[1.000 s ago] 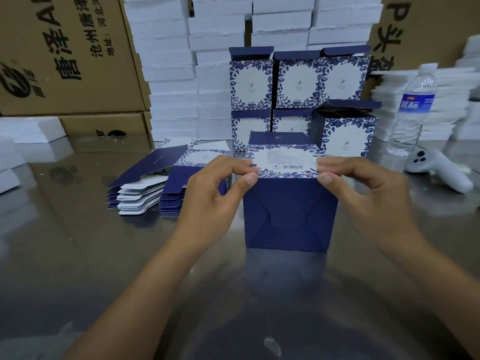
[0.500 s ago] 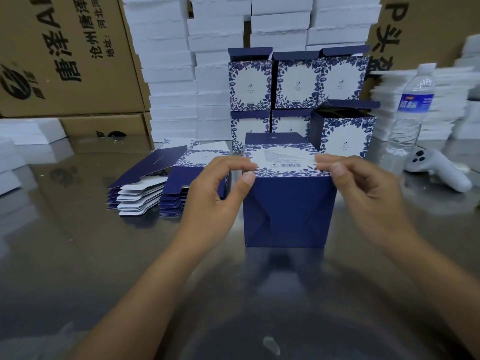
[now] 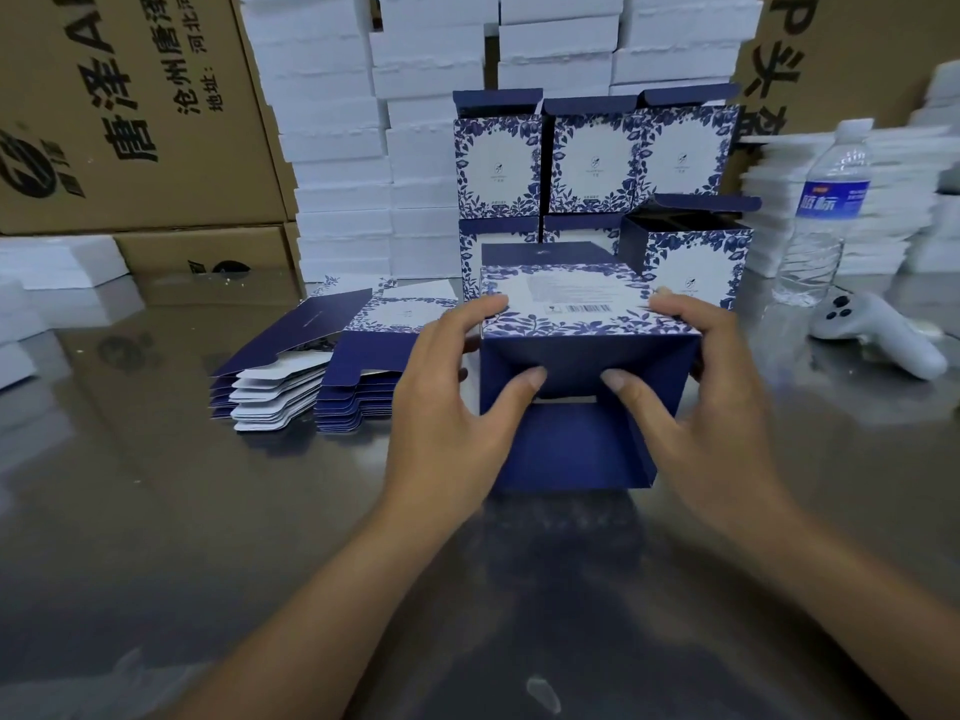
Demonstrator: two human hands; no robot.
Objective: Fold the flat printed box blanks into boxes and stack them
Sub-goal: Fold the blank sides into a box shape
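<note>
Blue held box (image 3: 571,444), stacked boxes (image 3: 592,158) behind, blanks (image 3: 358,356) left

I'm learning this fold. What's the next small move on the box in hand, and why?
Probably push both thumbs deeper so the bottom flaps lock. The left hand and right hand grip the box by its sides, thumbs on its navy upper flap, and a pale slit between flaps suggests the bottom isn't seated.

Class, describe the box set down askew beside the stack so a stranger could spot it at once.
Find the wall of white cartons behind the table; a stack of blue floral boxes stands before it. The lone box sits at that stack's right front, near the water bottle. Only it is turned cornerwise.
</note>
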